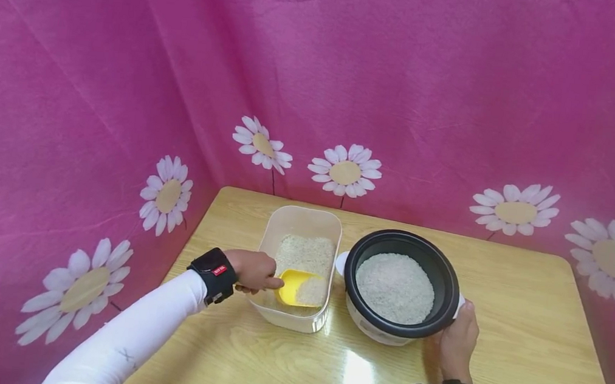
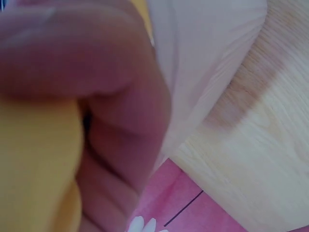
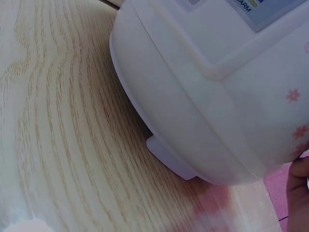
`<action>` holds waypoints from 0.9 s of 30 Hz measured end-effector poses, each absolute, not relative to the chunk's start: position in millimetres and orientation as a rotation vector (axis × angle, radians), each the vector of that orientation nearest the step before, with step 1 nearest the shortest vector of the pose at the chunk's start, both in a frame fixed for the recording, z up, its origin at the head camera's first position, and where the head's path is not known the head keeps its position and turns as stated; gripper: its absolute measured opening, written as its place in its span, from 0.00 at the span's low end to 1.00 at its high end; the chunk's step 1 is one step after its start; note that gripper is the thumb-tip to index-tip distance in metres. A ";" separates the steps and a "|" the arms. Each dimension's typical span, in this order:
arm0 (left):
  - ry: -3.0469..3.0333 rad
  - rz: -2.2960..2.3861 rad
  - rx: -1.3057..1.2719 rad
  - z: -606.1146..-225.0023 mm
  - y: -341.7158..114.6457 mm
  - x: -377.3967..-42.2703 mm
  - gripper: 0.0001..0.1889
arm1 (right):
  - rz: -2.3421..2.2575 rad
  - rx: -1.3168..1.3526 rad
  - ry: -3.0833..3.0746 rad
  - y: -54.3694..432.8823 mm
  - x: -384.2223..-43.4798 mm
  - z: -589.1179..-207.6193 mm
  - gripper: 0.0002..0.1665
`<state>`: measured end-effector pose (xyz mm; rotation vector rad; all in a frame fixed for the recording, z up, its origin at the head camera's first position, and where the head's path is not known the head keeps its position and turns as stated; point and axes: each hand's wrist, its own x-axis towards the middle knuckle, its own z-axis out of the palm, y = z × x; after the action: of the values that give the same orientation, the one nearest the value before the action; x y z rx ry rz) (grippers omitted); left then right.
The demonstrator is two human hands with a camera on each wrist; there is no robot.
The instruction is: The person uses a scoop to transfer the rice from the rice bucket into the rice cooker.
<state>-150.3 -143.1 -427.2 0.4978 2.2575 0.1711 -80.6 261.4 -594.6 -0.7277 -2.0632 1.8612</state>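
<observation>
We see the left hand, fingers curled tight round the handle of a yellow scoop bearing rice within the tub's rim; the right hand grips the side of the rice-filled cooker, just beside the tub on the table.

Room type unclear: homelike corner, pink daisy cloth, wood-grain table, rice cooker.

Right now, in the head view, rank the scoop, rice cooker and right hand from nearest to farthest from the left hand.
1. Scoop: held in the left hand, at the tub.
2. Rice cooker: right of the tub.
3. Right hand: at the cooker's right side.
</observation>
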 end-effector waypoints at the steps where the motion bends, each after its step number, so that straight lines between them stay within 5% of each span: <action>1: 2.258 0.178 0.496 -427.2 -143.8 -150.7 0.26 | 1.862 -0.721 -2.057 261.4 -80.6 -594.6 0.26; 27: 2.360 0.614 0.297 -436.8 -149.2 -145.2 0.29 | 1.866 -0.673 -2.027 262.2 -79.6 -593.0 0.24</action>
<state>-145.2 -149.2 -436.8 0.2966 2.3599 0.6140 -79.6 262.2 -593.0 -0.6729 -2.0272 1.8662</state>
